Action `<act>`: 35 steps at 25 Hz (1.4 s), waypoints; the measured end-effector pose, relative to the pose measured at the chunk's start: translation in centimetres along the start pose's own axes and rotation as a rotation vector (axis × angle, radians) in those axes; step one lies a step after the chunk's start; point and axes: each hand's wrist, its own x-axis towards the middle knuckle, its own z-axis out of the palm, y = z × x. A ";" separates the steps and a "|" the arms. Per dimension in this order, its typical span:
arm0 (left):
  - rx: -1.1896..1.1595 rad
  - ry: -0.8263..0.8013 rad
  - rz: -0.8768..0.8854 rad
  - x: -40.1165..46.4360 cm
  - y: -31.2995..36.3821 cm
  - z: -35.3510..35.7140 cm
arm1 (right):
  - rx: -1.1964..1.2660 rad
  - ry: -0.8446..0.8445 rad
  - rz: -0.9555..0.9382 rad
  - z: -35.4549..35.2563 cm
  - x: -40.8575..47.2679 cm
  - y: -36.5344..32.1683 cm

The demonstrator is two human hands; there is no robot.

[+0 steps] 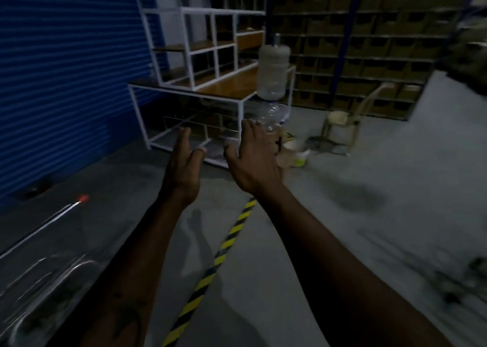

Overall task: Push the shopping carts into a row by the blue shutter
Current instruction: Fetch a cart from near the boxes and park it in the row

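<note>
The blue shutter (66, 83) fills the left side of the view. A blurred metal shopping cart (44, 267) shows at the bottom left, close to the shutter. Another blurred wire cart (453, 275) lies at the bottom right edge. My left hand (184, 170) and my right hand (254, 157) are both stretched out in front of me, fingers spread, holding nothing. Neither hand touches a cart.
A white metal frame rack (189, 93) with wooden shelves stands ahead by the shutter, a large water jug (272, 70) on it. A plastic chair (342, 120) and buckets (297, 151) sit to its right. Yellow-black tape (210, 270) runs along the floor. Shelving with boxes (369, 43) lines the back.
</note>
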 end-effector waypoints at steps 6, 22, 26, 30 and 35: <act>-0.053 -0.270 0.071 0.5 4.7 18.7 | -0.154 0.107 0.244 -10.1 -3.5 15.5; -0.283 -0.758 0.406 -7.4 27.3 59.7 | -0.367 0.447 0.587 -41.9 -13.4 43.7; -0.310 -0.883 0.492 -12.4 32.2 67.0 | -0.451 0.528 0.688 -48.5 -17.8 48.0; -0.329 -1.023 0.576 -16.7 36.5 73.3 | -0.511 0.609 0.795 -54.2 -22.1 50.8; -0.338 -1.180 0.666 -22.5 40.0 80.0 | -0.603 0.665 0.922 -59.3 -27.9 54.3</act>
